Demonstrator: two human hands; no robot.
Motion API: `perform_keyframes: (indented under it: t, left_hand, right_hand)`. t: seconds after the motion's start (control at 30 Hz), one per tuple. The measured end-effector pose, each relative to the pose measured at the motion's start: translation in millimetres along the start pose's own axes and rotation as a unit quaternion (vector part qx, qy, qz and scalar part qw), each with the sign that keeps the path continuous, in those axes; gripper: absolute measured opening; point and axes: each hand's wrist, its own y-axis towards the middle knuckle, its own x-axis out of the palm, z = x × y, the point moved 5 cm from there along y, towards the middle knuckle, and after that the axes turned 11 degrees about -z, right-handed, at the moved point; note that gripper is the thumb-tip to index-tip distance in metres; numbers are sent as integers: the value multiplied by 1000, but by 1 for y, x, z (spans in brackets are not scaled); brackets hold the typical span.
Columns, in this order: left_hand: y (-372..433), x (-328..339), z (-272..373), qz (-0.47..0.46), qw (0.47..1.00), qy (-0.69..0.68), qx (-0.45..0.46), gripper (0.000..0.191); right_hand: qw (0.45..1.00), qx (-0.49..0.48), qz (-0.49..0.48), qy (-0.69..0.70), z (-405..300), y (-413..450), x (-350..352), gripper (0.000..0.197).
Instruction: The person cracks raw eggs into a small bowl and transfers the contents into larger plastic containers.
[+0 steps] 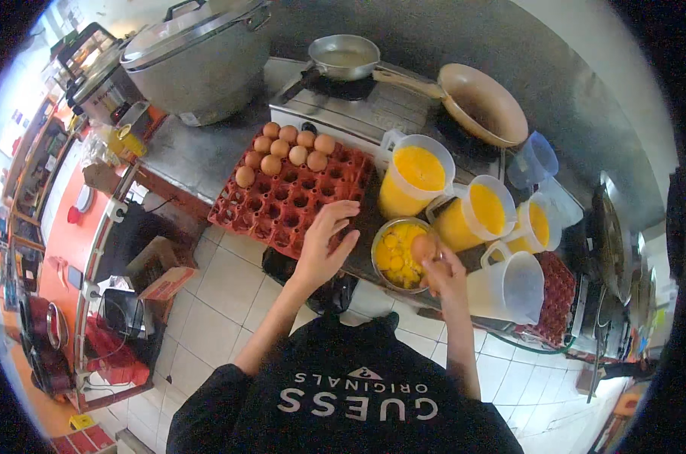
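Between the fingers of my right hand (446,273) is a brown egg (424,248), held over a round metal bowl (379,271). Raw eggs with several whole yolks (393,256) fill much of that bowl. My left hand (327,241) is raised with its fingers apart and nothing in it, near the front right part of a red egg tray (289,196). Several brown eggs (279,148) sit in the tray's far left cups, while many cups nearer me hold none. Whether the held egg's shell is cracked cannot be made out.
Plastic jugs of yellow liquid (414,196) (479,213) (533,227) stand right of the bowl. Nearer me is a translucent jug (507,286). A stove (400,116) behind carries a saucepan (343,57) and a frying pan (482,105). A large lidded pot (201,74) stands at the back left.
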Motion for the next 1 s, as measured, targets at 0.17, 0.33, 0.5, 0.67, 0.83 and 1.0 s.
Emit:
perform_keyframes:
  t: [0.17,0.33,0.5,0.67,0.83,1.0]
  left_hand:
    - [-38,-55,-18,163,986,16,27,34]
    - [-82,-97,-14,258,966,4,-26,34]
    - [-123,-113,-18,296,954,25,-44,38]
    - [-142,-110,-25,314,947,6,-63,37]
    - [-138,-108,-20,310,949,-1,-59,35]
    - [-127,-107,-24,282,958,9,-57,37]
  right_hand:
    - [943,115,-292,-114,56,-4,69,57]
    - [891,-15,-253,-377,85,11,135,59]
    - [932,-116,-177,-294,23,25,144,49]
    - [885,-285,-170,-326,-17,91,168,43]
    - [823,-293,-195,-447,-27,119,196,43]
    - [856,-236,-117,-445,-33,81,137,40]
